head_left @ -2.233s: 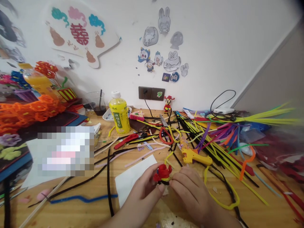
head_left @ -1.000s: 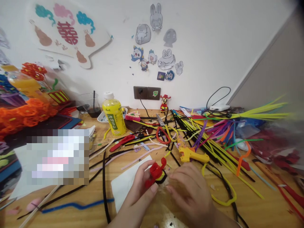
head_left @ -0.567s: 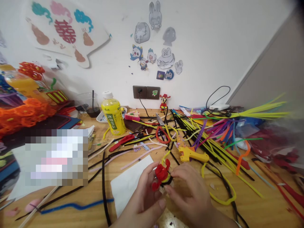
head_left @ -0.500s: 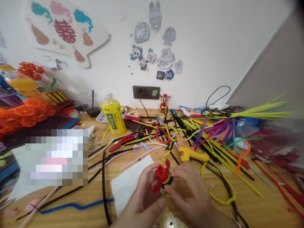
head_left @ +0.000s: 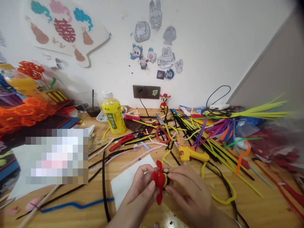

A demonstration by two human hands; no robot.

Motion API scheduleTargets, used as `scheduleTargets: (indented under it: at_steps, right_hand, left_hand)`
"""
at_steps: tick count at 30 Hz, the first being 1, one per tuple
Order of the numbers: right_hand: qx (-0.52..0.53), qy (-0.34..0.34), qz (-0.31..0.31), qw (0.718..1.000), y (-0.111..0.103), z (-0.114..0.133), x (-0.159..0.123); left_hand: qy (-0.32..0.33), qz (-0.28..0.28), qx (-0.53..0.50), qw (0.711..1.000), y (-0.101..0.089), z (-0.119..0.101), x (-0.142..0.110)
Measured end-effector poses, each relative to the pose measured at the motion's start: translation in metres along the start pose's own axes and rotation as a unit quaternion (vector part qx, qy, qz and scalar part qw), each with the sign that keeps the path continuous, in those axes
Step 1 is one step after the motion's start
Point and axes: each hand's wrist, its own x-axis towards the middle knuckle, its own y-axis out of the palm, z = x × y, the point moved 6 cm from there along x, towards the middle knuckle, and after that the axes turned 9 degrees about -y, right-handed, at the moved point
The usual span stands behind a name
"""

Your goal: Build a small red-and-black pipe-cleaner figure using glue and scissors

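Observation:
A small red pipe-cleaner figure (head_left: 159, 181) with a yellow and black band is held just above the wooden table (head_left: 249, 207), near its front edge. My left hand (head_left: 140, 193) pinches its red side between thumb and fingers. My right hand (head_left: 190, 191) grips the other side, fingertips closed on the banded part. A white sheet of paper (head_left: 128, 183) lies under and left of my left hand. A yellow glue gun (head_left: 193, 155) rests just beyond my right hand.
Loose pipe cleaners (head_left: 213, 133) of many colours cover the right half of the table. Red-handled scissors (head_left: 162, 131), a red cutter (head_left: 122, 141) and a yellow drink bottle (head_left: 113, 114) sit further back. Orange pipe-cleaner flowers (head_left: 26, 110) stand at the left. A blue pipe cleaner (head_left: 76, 204) lies front left.
The red figure has been turned in my fingers, so its red part now hangs lower and to the left. Both hands stay closed on it in about the same spot.

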Motion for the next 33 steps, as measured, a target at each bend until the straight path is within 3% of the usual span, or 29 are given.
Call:
scheduleTargets:
  at_steps: [16, 33]
  right_hand:
    - [-0.056, -0.043, -0.020, 0.997, -0.007, 0.010, 0.008]
    - [-0.053, 0.002, -0.008, 0.999, -0.005, 0.004, 0.006]
  left_hand:
    - [0.029, -0.036, 0.045, 0.998, 0.002, -0.007, -0.004]
    - [0.048, -0.048, 0.099, 0.993, 0.002, -0.011, -0.007]
